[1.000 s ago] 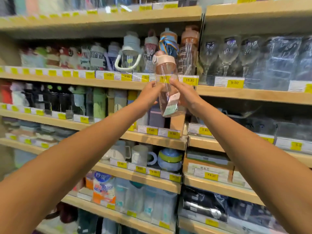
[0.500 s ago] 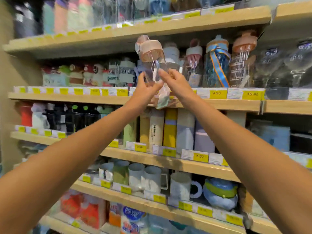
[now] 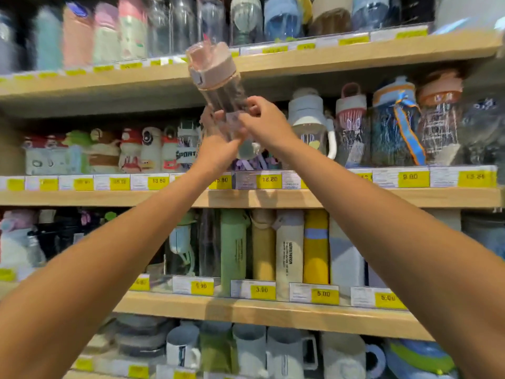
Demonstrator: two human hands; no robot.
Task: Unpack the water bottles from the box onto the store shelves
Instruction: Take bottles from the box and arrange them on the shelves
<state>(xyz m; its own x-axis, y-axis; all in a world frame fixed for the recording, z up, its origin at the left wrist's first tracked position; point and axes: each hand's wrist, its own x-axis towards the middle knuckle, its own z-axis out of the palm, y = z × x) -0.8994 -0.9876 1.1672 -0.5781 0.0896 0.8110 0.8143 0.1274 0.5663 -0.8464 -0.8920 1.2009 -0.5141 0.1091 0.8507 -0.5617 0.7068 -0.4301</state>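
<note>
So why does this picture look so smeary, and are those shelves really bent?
Head view: blur smears the bottle gripped by the left hand and right hand, and everything on the top shelf. The middle price tags are readable. The wide lens bows straight edges.

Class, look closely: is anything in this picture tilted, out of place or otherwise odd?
Only the pink-lidded bottle: it is tilted, lid leaning left, gripped in the air by the left hand and right hand, not standing on a shelf. The shelved bottles look upright.
</note>
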